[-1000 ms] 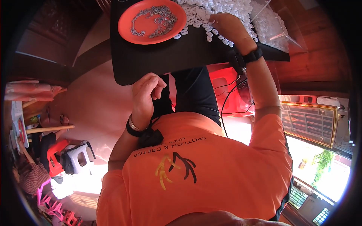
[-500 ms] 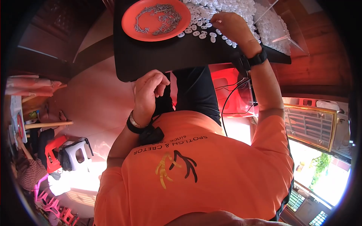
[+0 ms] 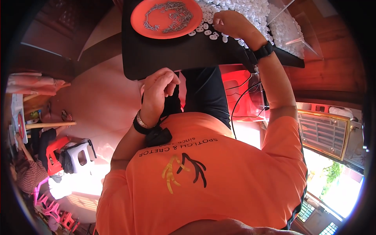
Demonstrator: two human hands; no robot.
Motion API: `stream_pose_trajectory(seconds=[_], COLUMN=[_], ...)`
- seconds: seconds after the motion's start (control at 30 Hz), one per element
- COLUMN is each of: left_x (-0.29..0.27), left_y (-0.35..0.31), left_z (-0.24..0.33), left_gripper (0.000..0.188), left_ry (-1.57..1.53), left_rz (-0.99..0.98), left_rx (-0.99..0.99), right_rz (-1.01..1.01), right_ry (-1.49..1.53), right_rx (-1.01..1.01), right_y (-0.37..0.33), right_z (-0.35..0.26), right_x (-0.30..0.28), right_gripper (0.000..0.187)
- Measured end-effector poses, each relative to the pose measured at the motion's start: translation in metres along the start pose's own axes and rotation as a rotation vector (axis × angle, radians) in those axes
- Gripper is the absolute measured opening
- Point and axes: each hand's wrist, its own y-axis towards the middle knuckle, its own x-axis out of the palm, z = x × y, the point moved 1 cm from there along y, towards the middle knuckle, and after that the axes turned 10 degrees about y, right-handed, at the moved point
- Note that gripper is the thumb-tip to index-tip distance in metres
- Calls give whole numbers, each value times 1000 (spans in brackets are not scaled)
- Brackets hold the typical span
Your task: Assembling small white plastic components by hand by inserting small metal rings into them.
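Note:
My right hand [image 3: 235, 26] is over the near edge of a spread of small white oval plastic pieces [image 3: 205, 26] with holes in them. Its fingers are bent down and drawn together among the pieces; whatever is between the fingertips is hidden. My left hand [image 3: 159, 87] hovers at the near edge of the black table [image 3: 164, 58], fingers curled in with the thumb against them. Anything inside that curl cannot be made out. To the left of the pieces, an orange-red plate [image 3: 139, 23] holds many thin grey metal nails [image 3: 180, 17].
A larger heap of white pieces [image 3: 288, 35] lies behind clear panels [image 3: 305, 45] on the right. Black cables [image 3: 241, 96] hang below the table beside a red plastic stool [image 3: 235, 84]. Another person [image 3: 33, 174] sits far left, near several stools.
My right hand has shifted slightly left and nearer the plate, over the loose pieces. My left hand keeps its curled pose. The whole view has moved a little.

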Motion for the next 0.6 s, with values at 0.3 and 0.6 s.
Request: stream_pose_trajectory(seconds=[0.3,0.6], left_x=[-1,3], left_y=[4,3], left_z=[5,7], left_gripper=[35,34], left_ry=[51,-138], left_rz=[5,-105], left_rx=[69,60], right_rz=[230,138], right_ry=[566,845], right_rx=[-336,-419], right_y=[-36,-63], right_z=[-82,-144], right_x=[-17,5], right_gripper=[9,17])
